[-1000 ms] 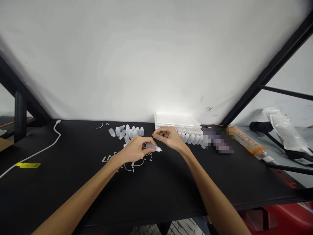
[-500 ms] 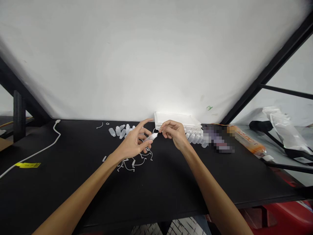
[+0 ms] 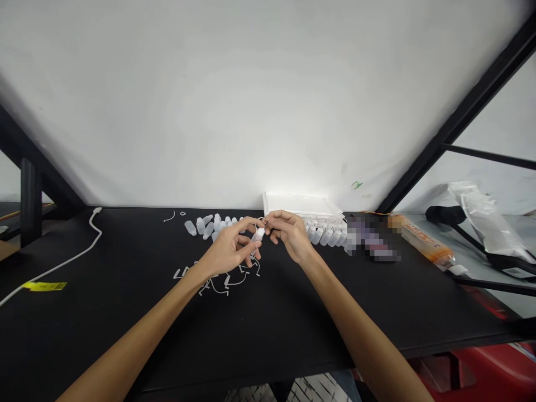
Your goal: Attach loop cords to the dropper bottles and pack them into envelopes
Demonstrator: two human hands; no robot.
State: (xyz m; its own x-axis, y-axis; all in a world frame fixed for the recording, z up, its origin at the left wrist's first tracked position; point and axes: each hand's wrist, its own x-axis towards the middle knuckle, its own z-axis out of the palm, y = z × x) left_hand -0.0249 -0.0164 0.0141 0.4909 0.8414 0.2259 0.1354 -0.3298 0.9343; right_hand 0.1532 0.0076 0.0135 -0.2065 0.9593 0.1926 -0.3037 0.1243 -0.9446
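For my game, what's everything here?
Held bottle: one, whitish, centre
Loose bottles: several, whitish, centre-left
Bottle row: one, whitish, centre-right
Tubes: several, white, centre-left
Stack: one, white, back
Cable: one, white, left
Tag: one, yellow, left
Blurred patch: one, purplish, right
Packet: one, orange, right
Bag: one, white, far right
Seat: one, red, lower right
Tabletop: one, black, centre
Wall: one, white, back
Beams: several, black, sides
Left grip: one, holding bottle
Right grip: one, beside bottle

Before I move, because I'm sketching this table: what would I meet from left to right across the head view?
White cable, curved white piece, small white ring, left hand, held bottle, right hand, bottle row, orange package, white plastic bag.
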